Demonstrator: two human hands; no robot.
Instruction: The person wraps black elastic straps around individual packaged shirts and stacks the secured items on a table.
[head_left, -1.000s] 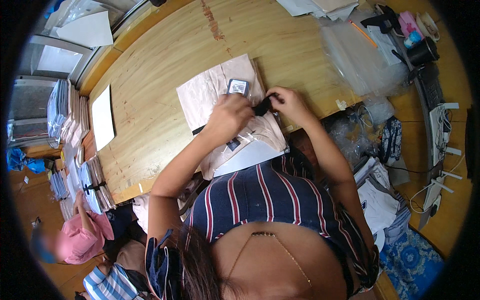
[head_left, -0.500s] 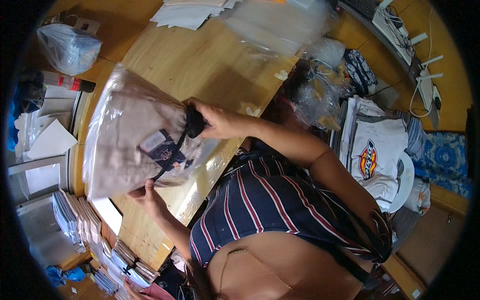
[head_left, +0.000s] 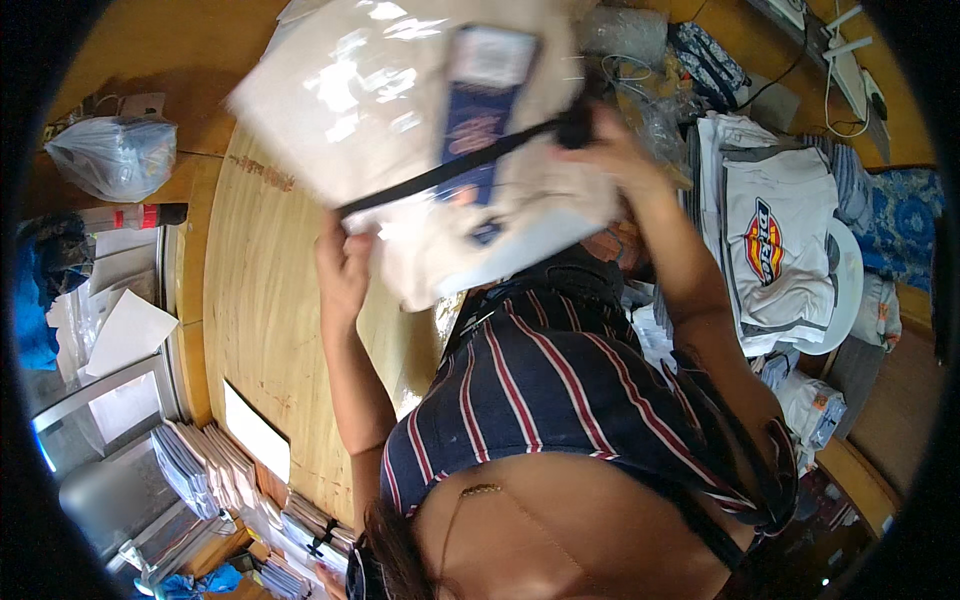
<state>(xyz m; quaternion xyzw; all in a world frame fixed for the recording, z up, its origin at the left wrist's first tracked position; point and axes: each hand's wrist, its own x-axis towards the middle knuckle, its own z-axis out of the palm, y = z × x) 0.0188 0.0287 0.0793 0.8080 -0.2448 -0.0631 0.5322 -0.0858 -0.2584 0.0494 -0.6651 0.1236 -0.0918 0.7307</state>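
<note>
Both hands hold a clear bag [head_left: 400, 130] of pale cloth lifted above the worktop [head_left: 260, 300]. Left hand [head_left: 343, 268] grip clamps its lower edge; right hand [head_left: 610, 150] grip pinches its black strap [head_left: 450, 170], keeping it taut.

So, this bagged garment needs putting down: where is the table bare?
Bare wood runs down the round table, between its left rim and the left hand. To the right, folded shirts and plastic bags crowd it.
</note>
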